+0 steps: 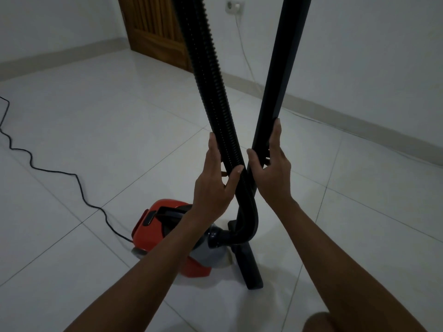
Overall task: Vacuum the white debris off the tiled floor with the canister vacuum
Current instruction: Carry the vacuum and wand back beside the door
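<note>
1. Head view, looking down: left hand point(213, 188) wraps the black corrugated hose point(208, 75), thumb across its front, fingers behind.
2. Right hand point(271, 171) grips the rigid black wand tube point(285, 56), thumb on the near side and fingers around the far side. Hose and wand cross just below both hands.
3. Red canister vacuum point(155, 228) sits on the white tiled floor point(96, 130) under the left forearm; the hose bends into its grey front end. Floor nozzle point(249, 267) rests on the tile just beside it.
4. Black power cord point(57, 173) snakes off left; a thin white cable point(242, 44) drops from the wall socket point(234, 6). Wooden door point(153, 29) behind.
5. White debris: none I can pick out on the pale tiles.
6. Judgement: setup stage, hose and wand being sorted before sweeping. To do it well, separate the crossed pieces without kinking the hose at the canister bend, keep the nozzle flat on the tile, and keep the cord clear of the path.
</note>
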